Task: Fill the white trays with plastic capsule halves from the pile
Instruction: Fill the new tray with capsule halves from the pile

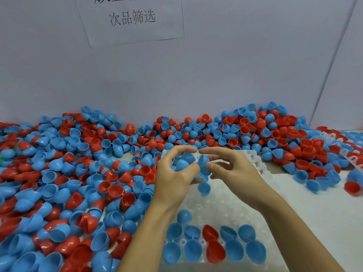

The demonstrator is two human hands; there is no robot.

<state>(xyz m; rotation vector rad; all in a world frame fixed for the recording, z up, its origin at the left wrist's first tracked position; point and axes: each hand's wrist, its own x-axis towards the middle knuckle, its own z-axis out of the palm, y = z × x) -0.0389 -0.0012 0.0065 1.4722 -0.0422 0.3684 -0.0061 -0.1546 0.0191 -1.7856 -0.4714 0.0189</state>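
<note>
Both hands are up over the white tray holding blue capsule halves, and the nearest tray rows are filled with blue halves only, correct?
Not quite. The head view shows both hands, left hand and right hand, over the white tray holding blue capsule halves, but the nearest rows are not all blue: two red halves sit among them.

A paper sign [129, 18] with printed characters hangs on the grey wall [235, 65] behind the bench. Something green [2, 162], perhaps plastic, shows at the bench's left edge.

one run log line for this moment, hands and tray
left hand: holds blue halves | right hand: pinches blue half | white tray: near rows filled, mostly blue | pile: left and behind
</note>
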